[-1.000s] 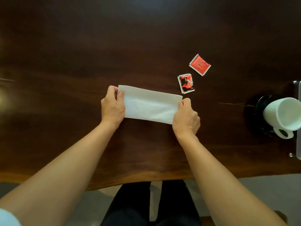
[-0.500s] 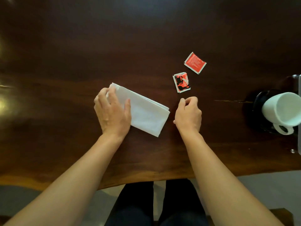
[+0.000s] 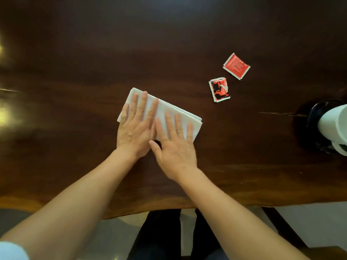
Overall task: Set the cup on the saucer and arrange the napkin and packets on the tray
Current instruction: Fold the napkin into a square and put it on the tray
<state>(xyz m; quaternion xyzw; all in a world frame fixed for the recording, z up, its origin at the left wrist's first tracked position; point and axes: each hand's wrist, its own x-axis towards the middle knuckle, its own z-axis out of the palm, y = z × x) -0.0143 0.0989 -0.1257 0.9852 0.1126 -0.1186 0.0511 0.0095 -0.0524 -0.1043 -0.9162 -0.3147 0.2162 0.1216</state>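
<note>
A folded white napkin [image 3: 170, 110] lies flat in the middle of the dark wooden table [image 3: 93, 53]. My left hand [image 3: 136, 126] presses flat on its left part, fingers spread. My right hand [image 3: 173, 143] lies flat on its right part, beside the left hand. Two red packets rest on the table to the upper right: one with a black print [image 3: 219, 90] and a plain red one [image 3: 236, 66]. At the right edge a white cup [image 3: 333, 122] stands on a black saucer [image 3: 311, 119], both cut off by the frame.
The table's near edge [image 3: 169, 209] runs just in front of my legs, with a grey floor below it. Bright reflections show on the table's left side. No tray is in view.
The napkin went from a long strip held at both ends to a shorter folded shape. My right hand moved from the table onto the napkin, and both hands now press it flat.
</note>
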